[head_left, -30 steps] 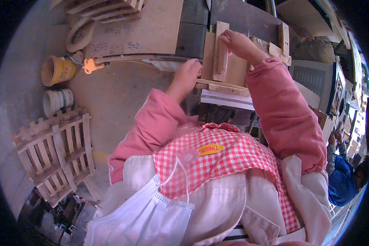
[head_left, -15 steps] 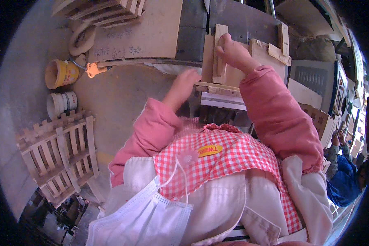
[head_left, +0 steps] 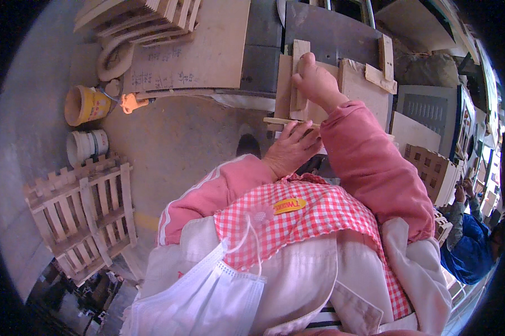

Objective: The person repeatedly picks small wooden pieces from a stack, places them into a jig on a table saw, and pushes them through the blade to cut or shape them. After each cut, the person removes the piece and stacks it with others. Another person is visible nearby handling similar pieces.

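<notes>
My right hand [head_left: 318,84] is closed around a narrow wooden strip [head_left: 301,49], which lies lengthwise on a flat wooden board [head_left: 283,78]. The thumb side faces up, and the hand hides the strip's middle. Nearer my body, my left hand [head_left: 292,150] has its fingers spread, with the fingertips at a thin wooden strip [head_left: 274,120] along the board's front edge. Whether the fingertips press on that strip or only rest there I cannot tell. Right of my right hand lies another pale wooden board [head_left: 367,92].
Beneath the boards is a dark metal tabletop [head_left: 336,31], with an upright wooden piece [head_left: 386,59] at its right. A large plywood sheet [head_left: 191,61] adjoins it on the left. A yellow bucket [head_left: 83,105], a white bucket [head_left: 87,147] and a slatted pallet [head_left: 81,218] stand left. Someone in blue [head_left: 468,249] is far right.
My left hand has moved right and toward my body, its fingers now spread at the front strip. My right hand stays on the wooden strip, a little lower in view.
</notes>
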Tool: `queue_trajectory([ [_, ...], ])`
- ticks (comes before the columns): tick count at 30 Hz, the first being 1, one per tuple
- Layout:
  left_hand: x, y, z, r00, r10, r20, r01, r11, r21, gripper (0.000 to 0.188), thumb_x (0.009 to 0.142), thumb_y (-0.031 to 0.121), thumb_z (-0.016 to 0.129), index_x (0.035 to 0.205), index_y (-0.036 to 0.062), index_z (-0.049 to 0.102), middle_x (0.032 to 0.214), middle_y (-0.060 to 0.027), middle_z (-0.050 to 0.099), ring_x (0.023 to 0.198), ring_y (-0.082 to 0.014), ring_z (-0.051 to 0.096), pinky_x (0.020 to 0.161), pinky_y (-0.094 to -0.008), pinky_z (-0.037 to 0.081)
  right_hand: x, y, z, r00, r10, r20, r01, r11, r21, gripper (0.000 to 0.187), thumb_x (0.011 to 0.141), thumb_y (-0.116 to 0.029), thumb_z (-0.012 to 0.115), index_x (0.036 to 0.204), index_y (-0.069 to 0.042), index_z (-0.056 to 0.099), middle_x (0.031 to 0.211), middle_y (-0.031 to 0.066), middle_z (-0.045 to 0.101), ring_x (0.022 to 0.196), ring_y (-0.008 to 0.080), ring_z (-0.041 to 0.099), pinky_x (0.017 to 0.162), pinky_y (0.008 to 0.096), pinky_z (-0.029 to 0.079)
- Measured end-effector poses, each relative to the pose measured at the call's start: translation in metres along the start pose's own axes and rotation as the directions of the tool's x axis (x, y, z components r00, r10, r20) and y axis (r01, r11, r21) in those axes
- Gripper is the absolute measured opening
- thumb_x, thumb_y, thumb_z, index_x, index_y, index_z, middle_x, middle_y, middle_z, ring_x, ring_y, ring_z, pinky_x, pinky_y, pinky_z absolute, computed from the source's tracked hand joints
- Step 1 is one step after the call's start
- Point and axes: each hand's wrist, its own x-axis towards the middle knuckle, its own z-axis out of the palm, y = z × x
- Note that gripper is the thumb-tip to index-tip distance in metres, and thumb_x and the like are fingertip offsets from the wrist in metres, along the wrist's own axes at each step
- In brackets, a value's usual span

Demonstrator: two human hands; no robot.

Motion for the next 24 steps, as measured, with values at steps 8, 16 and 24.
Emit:
queue_trajectory([
  [8, 0.014, -0.018, 0.007, 0.999, 0.012, -0.039, -0.012, 1.000, -0.001, 0.029, 0.081, 0.022, 0.057, 0.109, 0.0172, 0.061, 0.131, -0.0039, 0.048, 0.123, -0.0280, 0.043, 0.104, -0.0489, 0.034, 0.020, 0.003, -0.007, 0.999, -0.027, -0.038, 0.028, 0.999, 0.031, 0.046, 0.085, -0.027, 0.051, 0.120, -0.003, 0.034, 0.090, 0.0294, 0.065, 0.086, 0.0465, 0.064, 0.079, 0.0528, 0.049],
  [16, 0.036, -0.033, -0.001, 0.999, 0.004, -0.045, -0.002, 0.999, 0.034, 0.028, 0.081, 0.023, 0.058, 0.108, 0.0172, 0.061, 0.126, -0.0041, 0.050, 0.121, -0.0269, 0.044, 0.105, -0.0482, 0.032, 0.045, 0.006, -0.015, 0.997, -0.055, -0.061, 0.057, 0.998, 0.032, 0.044, 0.086, -0.027, 0.052, 0.116, -0.001, 0.033, 0.091, 0.0300, 0.065, 0.088, 0.0467, 0.063, 0.080, 0.0527, 0.048],
  [24, 0.054, -0.048, -0.007, 0.999, 0.038, -0.018, -0.036, 0.995, 0.091, 0.039, 0.071, 0.031, 0.074, 0.106, 0.0179, 0.062, 0.127, -0.0060, 0.049, 0.125, -0.0289, 0.040, 0.105, -0.0493, 0.031, 0.070, 0.010, -0.022, 0.995, -0.068, -0.076, 0.069, 0.998, 0.011, 0.043, 0.087, -0.028, 0.053, 0.111, 0.001, 0.033, 0.090, 0.0312, 0.064, 0.087, 0.0478, 0.063, 0.079, 0.0530, 0.048],
])
